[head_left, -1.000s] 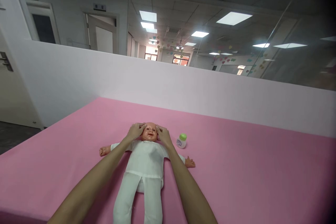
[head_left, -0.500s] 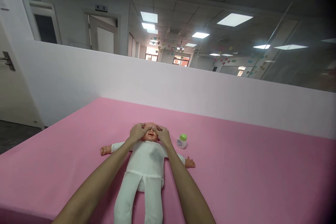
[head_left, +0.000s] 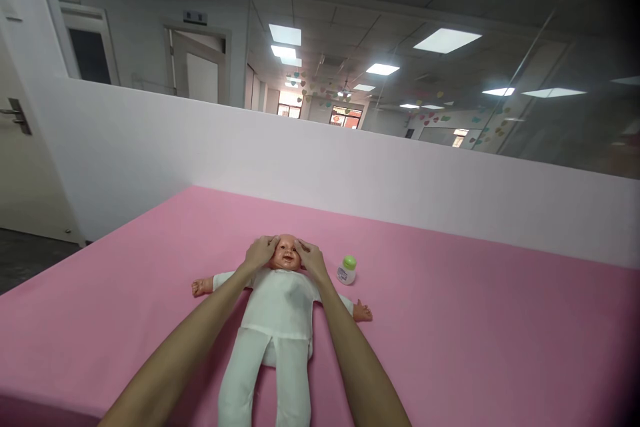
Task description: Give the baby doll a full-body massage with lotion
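A baby doll (head_left: 280, 303) in a white top and trousers lies on its back on the pink table cover, arms spread to both sides. My left hand (head_left: 261, 251) rests against the left side of the doll's head, its fingertips by the temple. On the opposite side, my right hand (head_left: 311, 258) cups the head in the same way, thumb near the eye. The doll's face shows between my two hands. Just right of my right hand stands a small clear jar with a green lid (head_left: 347, 270).
The pink-covered table (head_left: 475, 327) reaches a low white wall (head_left: 400, 180) at the back, with glass above it. At the far left is a door with a handle (head_left: 19, 117).
Both thumbs have moved outward from the middle of the doll's face towards its temples, uncovering the eyes. My hands still hold the head, and the jar stays in place.
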{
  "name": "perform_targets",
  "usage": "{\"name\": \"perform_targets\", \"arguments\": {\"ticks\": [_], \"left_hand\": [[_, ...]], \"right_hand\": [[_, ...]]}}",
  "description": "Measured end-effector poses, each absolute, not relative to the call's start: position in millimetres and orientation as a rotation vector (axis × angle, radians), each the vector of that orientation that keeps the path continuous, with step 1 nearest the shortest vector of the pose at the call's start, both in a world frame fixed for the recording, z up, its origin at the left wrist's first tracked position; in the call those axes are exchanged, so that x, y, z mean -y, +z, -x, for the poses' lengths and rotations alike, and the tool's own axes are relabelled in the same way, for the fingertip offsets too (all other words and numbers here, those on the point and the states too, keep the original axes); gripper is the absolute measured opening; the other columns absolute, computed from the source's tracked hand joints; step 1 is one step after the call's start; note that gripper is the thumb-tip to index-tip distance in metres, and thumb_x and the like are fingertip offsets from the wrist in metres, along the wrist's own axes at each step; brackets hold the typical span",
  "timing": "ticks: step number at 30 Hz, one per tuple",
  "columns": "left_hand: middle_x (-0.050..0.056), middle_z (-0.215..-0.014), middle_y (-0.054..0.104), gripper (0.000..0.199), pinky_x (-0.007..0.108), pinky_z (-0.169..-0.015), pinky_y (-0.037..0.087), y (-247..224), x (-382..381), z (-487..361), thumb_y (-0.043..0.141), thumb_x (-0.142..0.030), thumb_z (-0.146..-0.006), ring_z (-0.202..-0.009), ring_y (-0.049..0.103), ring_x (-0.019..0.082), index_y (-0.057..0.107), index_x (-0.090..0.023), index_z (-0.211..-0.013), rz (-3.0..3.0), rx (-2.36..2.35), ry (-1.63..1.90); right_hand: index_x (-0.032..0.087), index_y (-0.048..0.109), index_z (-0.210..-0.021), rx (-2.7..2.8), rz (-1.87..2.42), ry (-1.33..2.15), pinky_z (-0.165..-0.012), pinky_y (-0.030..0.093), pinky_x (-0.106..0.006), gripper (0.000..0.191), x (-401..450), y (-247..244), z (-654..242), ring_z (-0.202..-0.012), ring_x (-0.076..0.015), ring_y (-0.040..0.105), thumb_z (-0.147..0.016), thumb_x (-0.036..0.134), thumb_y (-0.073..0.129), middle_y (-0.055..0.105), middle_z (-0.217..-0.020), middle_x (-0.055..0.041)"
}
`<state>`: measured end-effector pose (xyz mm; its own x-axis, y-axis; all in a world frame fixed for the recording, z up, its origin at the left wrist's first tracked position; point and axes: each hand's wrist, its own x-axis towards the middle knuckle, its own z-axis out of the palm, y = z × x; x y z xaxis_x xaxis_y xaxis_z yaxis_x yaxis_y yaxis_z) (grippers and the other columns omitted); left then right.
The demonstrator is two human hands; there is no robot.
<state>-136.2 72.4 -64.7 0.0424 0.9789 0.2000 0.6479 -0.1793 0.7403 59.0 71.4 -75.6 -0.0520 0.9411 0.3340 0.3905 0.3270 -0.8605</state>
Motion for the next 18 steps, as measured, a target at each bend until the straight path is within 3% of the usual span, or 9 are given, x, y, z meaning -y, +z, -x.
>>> {"name": "perform_targets", "arguments": {"ticks": [6, 14, 18], "left_hand": [[0.009, -0.113, 0.078, 0.052, 0.03, -0.077, 0.047, -63.3, -69.2, 133.1, 0.056, -0.066, -0.091, -0.1, 0.071, 0.027, 0.076, -0.023, -0.112, -1.877, -1.634, 0.972], [0.01, -0.115, 0.078, 0.047, 0.031, -0.079, 0.047, -65.2, -71.7, 131.3, 0.05, -0.059, -0.096, -0.106, 0.07, 0.028, 0.077, -0.024, -0.112, -1.864, -1.672, 0.964], [0.011, -0.122, 0.076, 0.047, 0.032, -0.081, 0.047, -70.6, -75.2, 132.6, 0.045, -0.055, -0.1, -0.109, 0.069, 0.028, 0.075, -0.024, -0.118, -1.872, -1.657, 0.969]], "right_hand": [[0.018, 0.078, -0.096, 1.623, 1.178, 0.782, -0.079, 0.055, -0.036, 0.046, -70.9, -78.1, -58.9, -0.089, -0.0258, 0.069, -0.08, 0.061, 0.068, 0.078, -0.092, -0.0056], [0.021, 0.079, -0.098, 1.56, 1.226, 0.75, -0.084, 0.056, -0.039, 0.043, -79.8, -82.2, -58.5, -0.094, -0.0274, 0.069, -0.083, 0.058, 0.063, 0.079, -0.095, -0.0059], [0.021, 0.078, -0.098, 1.557, 1.236, 0.776, -0.078, 0.057, -0.038, 0.048, -81.5, -87.3, -60.9, -0.091, -0.0261, 0.069, -0.088, 0.061, 0.055, 0.078, -0.092, -0.0048]]}}
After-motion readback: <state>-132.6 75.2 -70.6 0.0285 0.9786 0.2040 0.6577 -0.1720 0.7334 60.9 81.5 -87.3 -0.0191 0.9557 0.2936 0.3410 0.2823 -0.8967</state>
